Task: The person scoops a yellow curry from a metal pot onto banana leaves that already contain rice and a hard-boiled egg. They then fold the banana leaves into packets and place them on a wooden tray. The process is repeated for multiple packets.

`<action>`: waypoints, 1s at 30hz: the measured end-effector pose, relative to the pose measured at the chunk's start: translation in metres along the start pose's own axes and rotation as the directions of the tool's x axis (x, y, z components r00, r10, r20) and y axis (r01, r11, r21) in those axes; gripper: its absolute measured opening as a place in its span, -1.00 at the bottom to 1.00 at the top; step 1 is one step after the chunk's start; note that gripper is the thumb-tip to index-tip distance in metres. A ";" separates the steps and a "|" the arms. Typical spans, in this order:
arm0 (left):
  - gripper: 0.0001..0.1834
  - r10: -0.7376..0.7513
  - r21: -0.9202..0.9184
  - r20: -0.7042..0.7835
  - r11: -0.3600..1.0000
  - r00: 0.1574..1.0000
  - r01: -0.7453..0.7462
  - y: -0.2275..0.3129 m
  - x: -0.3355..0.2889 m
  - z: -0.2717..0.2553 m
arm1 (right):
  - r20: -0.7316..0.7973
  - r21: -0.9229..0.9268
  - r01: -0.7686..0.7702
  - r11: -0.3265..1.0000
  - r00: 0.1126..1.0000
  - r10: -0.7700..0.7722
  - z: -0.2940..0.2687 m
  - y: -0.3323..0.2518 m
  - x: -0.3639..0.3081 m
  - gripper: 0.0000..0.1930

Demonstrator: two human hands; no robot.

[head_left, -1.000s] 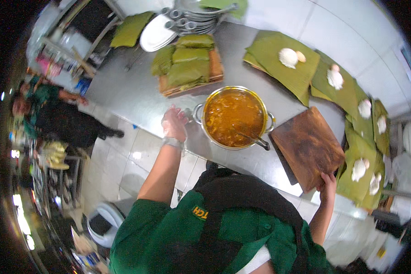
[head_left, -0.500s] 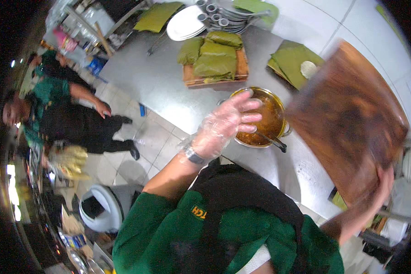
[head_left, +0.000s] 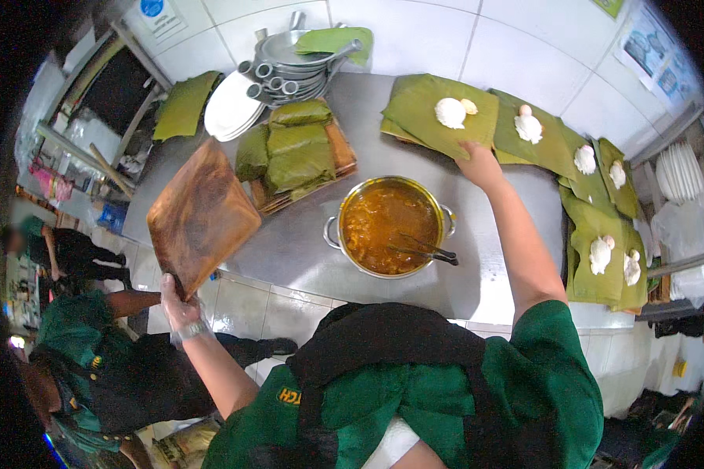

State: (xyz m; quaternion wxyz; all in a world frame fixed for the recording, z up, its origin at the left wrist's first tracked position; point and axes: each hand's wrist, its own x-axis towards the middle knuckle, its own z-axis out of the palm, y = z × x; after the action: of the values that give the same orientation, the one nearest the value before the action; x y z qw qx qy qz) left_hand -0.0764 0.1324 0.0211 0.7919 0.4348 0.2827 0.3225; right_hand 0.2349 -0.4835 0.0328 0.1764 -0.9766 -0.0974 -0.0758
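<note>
The board (head_left: 202,215) is held by its bottom corner in the left hand (head_left: 177,301), out past the tabletop's (head_left: 305,242) left edge, so it should be gripped tight and kept level, while the right hand (head_left: 477,162) presses flat on a leaf (head_left: 422,117).

One wooden board (head_left: 202,215), one curry pot (head_left: 389,227), four wrapped leaf parcels (head_left: 297,152)

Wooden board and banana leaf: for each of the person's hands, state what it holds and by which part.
Left hand grips the wooden board by its lower corner. Right hand rests on the near edge of a banana leaf; an actual grip cannot be told.
</note>
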 end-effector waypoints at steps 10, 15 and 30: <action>-0.55 -0.006 -0.110 -0.341 0.993 0.940 -0.034 -0.075 0.136 -0.084 | 0.111 -0.368 -0.013 0.930 0.992 0.057 0.050 0.017 -0.002 -0.48; -0.53 0.069 0.464 -0.304 0.882 0.950 0.085 -0.079 0.152 -0.042 | 0.043 -0.351 0.128 0.928 0.992 -0.121 0.048 0.027 -0.059 -0.63; -0.44 -0.348 0.648 0.434 0.761 0.831 -0.020 -0.149 -0.104 0.145 | -0.005 -0.244 0.158 0.957 0.986 -0.164 0.034 0.006 -0.149 -0.70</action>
State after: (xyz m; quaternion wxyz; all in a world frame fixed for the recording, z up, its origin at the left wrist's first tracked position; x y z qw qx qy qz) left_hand 0.0026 -0.0817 -0.0247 0.6727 0.7172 0.1820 0.0026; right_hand 0.0961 -0.5010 -0.0282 0.0499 -0.9786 -0.1641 -0.1137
